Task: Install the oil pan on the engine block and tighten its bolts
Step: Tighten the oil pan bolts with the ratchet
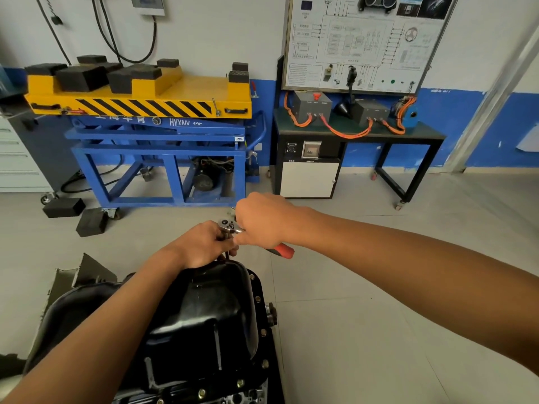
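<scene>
two hands are busy at the far end of the oil pan (204, 313). the left hand (204, 246) is pinched shut around the socket part under the ratchet (233, 226), keeping it straight on a bolt that is hidden under the fingers. the right hand (264, 221) is wrapped tight around the ratchet's handle, and only the red end (284, 251) pokes out below it.

to do this well, i think the left hand should keep the socket sitting flat on the bolt while the right hand swings the handle in short, even pulls. if it tips, it could slip off.

the black pan sits upside down on the engine block (248, 399), low in the middle of the view. small bolts (264, 363) dot its right rim. it is a bowl, but its open side faces down, so i cannot tell what is inside.

farther off stand a blue and yellow lift table (163, 112) and a dark bench (361, 135) with orange wires.
</scene>
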